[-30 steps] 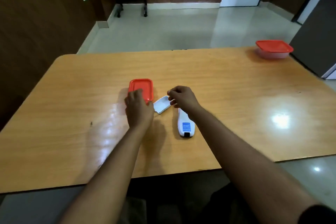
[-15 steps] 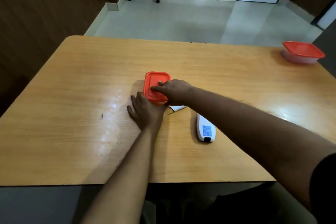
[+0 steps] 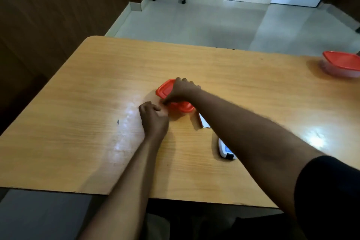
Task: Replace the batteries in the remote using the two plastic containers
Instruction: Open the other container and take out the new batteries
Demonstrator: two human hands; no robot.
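The right hand (image 3: 182, 89) now lies over the red lid (image 3: 165, 88) of the near container (image 3: 176, 101), fingers curled over its far edge and thumb pressed at the near left corner — half a second ago only the fingertips rested on top. The lid looks tilted up on its left side, though blur makes it hard to say whether it has come free of the tub. The left hand (image 3: 153, 118), which lay flat on the table (image 3: 97, 103) beside the container, has drawn its fingers in and sits at the container's near left corner, touching or nearly touching the right thumb; whether it grips the tub cannot be told.

The white battery cover (image 3: 203, 122) lies just right of the container, mostly hidden under the right forearm. The remote (image 3: 226, 151) rests face down nearer the person (only its near end, with a blue label, shows past the arm) — it has stayed where it was. The second container (image 3: 342, 64), red lid shut, stands well apart at the table's far right edge.
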